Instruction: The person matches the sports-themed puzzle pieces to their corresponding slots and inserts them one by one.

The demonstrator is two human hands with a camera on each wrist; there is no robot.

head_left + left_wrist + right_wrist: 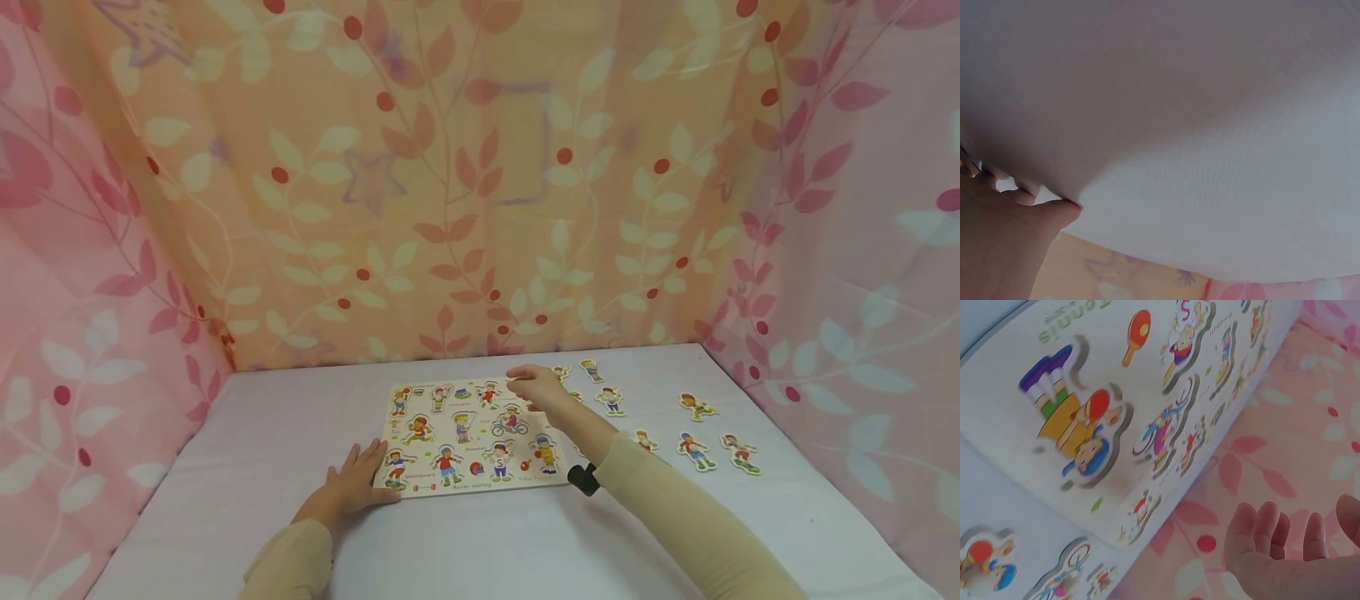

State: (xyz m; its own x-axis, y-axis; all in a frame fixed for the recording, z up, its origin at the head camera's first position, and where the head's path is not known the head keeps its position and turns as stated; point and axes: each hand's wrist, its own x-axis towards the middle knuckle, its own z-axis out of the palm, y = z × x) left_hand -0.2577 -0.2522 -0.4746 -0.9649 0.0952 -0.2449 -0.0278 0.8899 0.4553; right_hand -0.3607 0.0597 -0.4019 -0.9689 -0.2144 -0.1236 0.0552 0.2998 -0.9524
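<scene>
A flat puzzle board printed with cartoon children playing sports lies on the white cloth. At its left edge, my left hand rests with extended fingers along the side and the thumb by the near corner. My right hand hovers over the board's far right corner, its fingers loosely bent and nothing between them. The right wrist view shows that hand with relaxed fingers, apart from the board. A tennis player figure stands out large there. Beside the right hand lies a loose figure piece.
Several loose figure pieces lie right of the board, among them a running figure, one in blue and one near the right side. A black object shows beneath the right forearm. Floral curtains enclose the table.
</scene>
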